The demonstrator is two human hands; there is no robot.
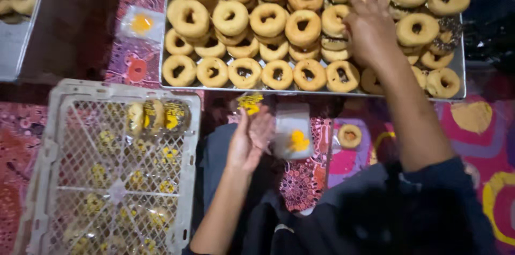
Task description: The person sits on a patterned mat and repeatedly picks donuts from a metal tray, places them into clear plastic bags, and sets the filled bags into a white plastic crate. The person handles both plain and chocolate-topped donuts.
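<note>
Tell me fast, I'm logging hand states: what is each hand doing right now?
Left hand: open, fingers against a clear plastic bag with a yellow mark.
Right hand: reaching onto the doughnut tray, fingers on a doughnut; grip cannot be told.

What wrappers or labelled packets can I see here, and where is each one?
Clear bag: at the left hand, see-through with a yellow print.
Loose wrapper: on the patterned cloth left of the doughnut tray, clear with a yellow-orange mark.
Wrapped doughnuts: three in a row at the top of the white crate, clear wrap with yellow and dark labels.
More packed ones show dimly beneath the crate's mesh.
</note>
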